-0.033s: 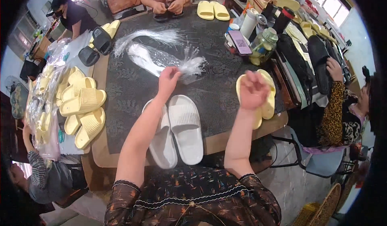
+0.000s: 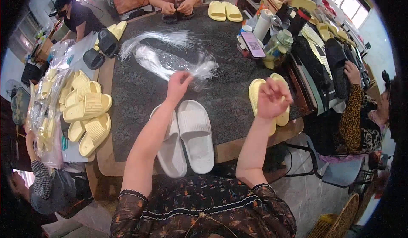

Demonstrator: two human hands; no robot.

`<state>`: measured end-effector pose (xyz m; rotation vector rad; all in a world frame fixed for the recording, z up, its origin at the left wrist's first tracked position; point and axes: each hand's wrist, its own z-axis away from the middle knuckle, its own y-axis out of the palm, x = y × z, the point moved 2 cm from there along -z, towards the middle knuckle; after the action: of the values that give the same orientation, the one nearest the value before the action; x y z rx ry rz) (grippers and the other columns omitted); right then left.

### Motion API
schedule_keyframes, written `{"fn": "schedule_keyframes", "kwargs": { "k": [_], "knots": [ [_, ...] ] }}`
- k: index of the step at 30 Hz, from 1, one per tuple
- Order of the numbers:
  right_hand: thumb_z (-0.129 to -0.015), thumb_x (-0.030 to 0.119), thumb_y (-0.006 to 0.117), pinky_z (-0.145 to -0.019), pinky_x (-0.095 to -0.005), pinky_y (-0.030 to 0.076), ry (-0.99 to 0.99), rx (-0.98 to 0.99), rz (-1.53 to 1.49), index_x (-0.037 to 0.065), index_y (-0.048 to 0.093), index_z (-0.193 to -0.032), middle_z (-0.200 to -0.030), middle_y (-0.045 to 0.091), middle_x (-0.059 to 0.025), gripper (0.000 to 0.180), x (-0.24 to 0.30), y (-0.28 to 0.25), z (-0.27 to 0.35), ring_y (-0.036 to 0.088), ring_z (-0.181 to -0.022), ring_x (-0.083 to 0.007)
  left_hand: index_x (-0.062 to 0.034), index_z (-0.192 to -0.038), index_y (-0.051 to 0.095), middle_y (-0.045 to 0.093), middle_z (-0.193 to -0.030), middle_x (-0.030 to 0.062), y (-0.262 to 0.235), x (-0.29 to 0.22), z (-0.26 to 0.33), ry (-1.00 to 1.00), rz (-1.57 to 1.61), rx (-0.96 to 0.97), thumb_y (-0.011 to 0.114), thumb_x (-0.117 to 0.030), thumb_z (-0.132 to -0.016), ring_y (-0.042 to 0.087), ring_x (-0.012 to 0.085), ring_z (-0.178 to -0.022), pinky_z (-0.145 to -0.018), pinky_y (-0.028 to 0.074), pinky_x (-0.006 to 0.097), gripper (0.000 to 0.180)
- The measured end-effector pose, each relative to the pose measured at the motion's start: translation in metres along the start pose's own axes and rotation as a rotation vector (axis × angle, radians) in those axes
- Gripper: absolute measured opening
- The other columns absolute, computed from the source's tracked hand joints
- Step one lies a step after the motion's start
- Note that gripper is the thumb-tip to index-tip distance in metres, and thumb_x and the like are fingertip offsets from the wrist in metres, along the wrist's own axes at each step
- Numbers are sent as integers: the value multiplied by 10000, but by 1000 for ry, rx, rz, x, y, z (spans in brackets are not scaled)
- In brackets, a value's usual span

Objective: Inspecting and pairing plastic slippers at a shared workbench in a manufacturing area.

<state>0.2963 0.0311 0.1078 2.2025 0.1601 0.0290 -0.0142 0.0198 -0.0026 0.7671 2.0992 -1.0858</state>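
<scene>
Slippers (image 2: 199, 153) at table edge (image 2: 106, 164); left fingers (image 2: 182, 76) by strands (image 2: 206, 69) (pinch unclear), right fingers (image 2: 279, 86) spread.

No words or numbers can be read. Toward the far end of the table's (image 2: 103, 162) right edge, a phone (image 2: 251, 38) shows a square, black-and-white code pattern (image 2: 254, 46) on its pale screen.

The left forearm (image 2: 146, 146) partly hides one white slipper (image 2: 172, 158) (the yellow pair (image 2: 282, 118) is partly covered too).

One head-worn fisheye looks down and forward from the near side across the dark tabletop (image 2: 231, 102)
</scene>
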Motion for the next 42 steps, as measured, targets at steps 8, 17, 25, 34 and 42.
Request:
{"fn": "schedule_keyframes", "kwargs": {
  "k": [8, 17, 25, 34, 42],
  "knots": [
    [-849, 198, 624, -490, -216, 426, 226, 871, 34, 124, 647, -766, -746, 685, -30, 114, 63, 76, 38, 598, -573, -112, -85, -1260, 521, 536, -1257, 157, -10, -27, -13, 143, -251, 606, 671, -77, -696, 489, 330, -1178, -1036, 367, 391, 583],
    [-785, 26, 544, -373, -247, 283, 388, 157, 334, 77, 517, -613, -561, 544, -35, 181, 0, 65, 87, 424, -385, -132, -94, -1350, 416, 373, -1424, 175, 31, 7, -74, 220, -386, 442, 586, -94, -832, 379, 357, -1291, -1060, 346, 403, 546],
    [-830, -2, 580, -557, -221, 384, 772, -284, 980, 6, 580, -795, -672, 550, -43, 36, -8, 63, 125, 514, -602, -103, -64, -1279, 498, 460, -1333, 188, -45, -50, -16, 159, -209, 534, 644, -188, -813, 463, 350, -1209, -1015, 390, 395, 504],
    [-834, 165, 684, -532, -201, 441, 1450, 57, 1176, 14, 674, -825, -660, 638, -14, 151, -56, 63, 158, 574, -574, -56, -45, -1187, 579, 588, -1153, 133, -163, -77, 87, -215, -128, 483, 629, -185, -840, 564, 265, -1061, -893, 458, 351, 377],
    [-774, 286, 613, -628, -351, 514, 1450, 381, 1656, 59, 686, -742, -656, 670, -85, 240, -130, 60, 167, 655, -606, -236, -15, -1145, 598, 627, -1058, 157, -155, -68, 118, -172, -185, 272, 591, -248, -871, 572, 302, -1017, -866, 456, 384, 360]
  ]
}}
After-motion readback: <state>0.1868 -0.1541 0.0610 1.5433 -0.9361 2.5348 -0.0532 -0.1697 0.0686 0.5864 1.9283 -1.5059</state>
